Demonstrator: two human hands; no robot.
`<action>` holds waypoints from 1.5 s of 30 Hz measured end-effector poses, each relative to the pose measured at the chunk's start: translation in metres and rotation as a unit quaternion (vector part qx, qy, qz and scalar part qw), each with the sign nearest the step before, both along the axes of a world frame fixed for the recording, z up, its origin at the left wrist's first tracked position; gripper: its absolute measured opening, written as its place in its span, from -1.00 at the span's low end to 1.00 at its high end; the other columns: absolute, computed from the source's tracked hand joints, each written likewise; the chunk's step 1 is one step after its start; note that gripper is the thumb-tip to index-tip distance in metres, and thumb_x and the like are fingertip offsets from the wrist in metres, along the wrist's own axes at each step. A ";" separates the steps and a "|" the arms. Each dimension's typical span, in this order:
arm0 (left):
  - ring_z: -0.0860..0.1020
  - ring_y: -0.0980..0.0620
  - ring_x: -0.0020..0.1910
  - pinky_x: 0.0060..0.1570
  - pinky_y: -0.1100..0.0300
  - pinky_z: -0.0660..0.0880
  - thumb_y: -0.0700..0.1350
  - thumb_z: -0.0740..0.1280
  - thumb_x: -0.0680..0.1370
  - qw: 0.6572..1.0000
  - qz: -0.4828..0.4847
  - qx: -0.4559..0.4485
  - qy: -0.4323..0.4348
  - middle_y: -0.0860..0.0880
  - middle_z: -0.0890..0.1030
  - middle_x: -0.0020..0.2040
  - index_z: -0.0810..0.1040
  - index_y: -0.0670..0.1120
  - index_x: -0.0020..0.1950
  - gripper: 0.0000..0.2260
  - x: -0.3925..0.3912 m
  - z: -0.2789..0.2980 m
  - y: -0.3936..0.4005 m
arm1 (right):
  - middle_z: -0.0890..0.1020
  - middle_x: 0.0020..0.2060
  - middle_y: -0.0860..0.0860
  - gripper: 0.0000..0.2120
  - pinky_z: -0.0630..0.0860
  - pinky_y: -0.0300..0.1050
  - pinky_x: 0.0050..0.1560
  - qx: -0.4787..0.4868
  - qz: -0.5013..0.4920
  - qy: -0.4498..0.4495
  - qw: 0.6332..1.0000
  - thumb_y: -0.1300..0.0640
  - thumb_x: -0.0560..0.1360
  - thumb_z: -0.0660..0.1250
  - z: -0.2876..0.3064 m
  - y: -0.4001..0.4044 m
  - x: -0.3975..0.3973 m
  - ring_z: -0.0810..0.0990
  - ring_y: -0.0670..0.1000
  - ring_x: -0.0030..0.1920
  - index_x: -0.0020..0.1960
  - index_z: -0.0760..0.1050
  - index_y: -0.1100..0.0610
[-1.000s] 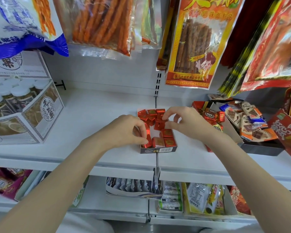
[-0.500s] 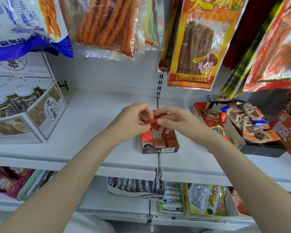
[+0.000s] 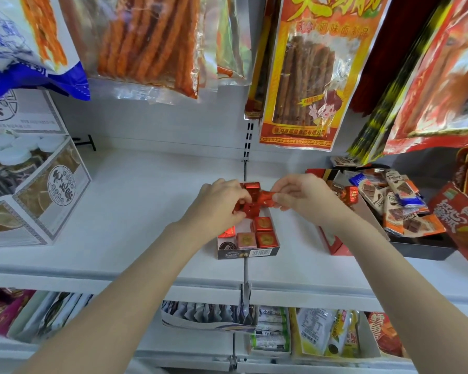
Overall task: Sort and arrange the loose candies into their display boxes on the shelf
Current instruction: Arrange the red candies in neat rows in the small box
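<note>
Both hands lifting red foil candies above the small display box on the white shelf.

Nearest, the display box (image 3: 247,252) sits at the shelf (image 3: 135,211) front edge, with square foil candies (image 3: 262,224) in rows at its near end. Above it, the left hand (image 3: 219,205) curls round a cluster of red candies (image 3: 250,205); the right hand (image 3: 301,197) pinches one red candy (image 3: 266,197) by its wrapper. Further right, a tray of mixed chocolate packets (image 3: 397,201). Snack bags (image 3: 305,76) hang behind.
</note>
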State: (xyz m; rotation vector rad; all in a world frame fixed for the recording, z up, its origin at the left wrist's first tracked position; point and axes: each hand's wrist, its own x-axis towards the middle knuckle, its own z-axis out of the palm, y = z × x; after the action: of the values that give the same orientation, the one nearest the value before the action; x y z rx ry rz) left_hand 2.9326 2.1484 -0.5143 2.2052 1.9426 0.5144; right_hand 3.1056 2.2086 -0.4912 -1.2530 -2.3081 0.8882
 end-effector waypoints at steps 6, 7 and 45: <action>0.38 0.02 0.10 0.07 0.16 0.22 -0.12 0.35 0.46 0.999 -0.004 0.032 0.009 0.08 0.51 0.02 0.51 -0.01 -0.04 -0.90 0.006 -0.006 0.005 | 0.60 -0.16 -0.02 -0.91 0.56 -0.20 -0.10 0.021 0.002 -0.005 1.000 0.19 0.50 0.29 -0.007 -0.001 -0.002 0.64 -0.03 -0.18 -0.01 0.48 0.18; 0.39 0.03 0.08 0.03 0.18 0.20 -0.13 0.35 0.45 0.999 -0.007 0.039 0.011 0.10 0.52 -0.01 0.50 -0.01 -0.09 -0.93 0.007 -0.006 0.006 | 0.62 -0.15 0.03 -0.91 0.57 -0.17 -0.08 0.012 -0.001 0.003 1.000 0.19 0.51 0.28 -0.007 -0.001 -0.002 0.65 -0.01 -0.17 -0.01 0.47 0.19; 0.36 0.08 0.11 0.19 0.15 0.15 -0.09 0.33 0.48 0.995 -0.053 -0.022 0.076 0.13 0.50 -0.01 0.46 0.11 0.23 -0.67 0.011 -0.004 0.011 | 0.65 -0.11 0.08 -0.94 0.55 -0.19 -0.02 0.008 -0.028 0.004 1.000 0.18 0.51 0.29 -0.001 -0.006 0.024 0.63 -0.01 -0.09 -0.03 0.45 0.13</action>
State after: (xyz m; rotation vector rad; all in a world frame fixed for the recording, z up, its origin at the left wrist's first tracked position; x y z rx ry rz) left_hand 2.9439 2.1592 -0.5188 2.3662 1.8728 0.2938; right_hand 3.1293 2.2029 -0.4923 -1.2979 -2.2588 0.8525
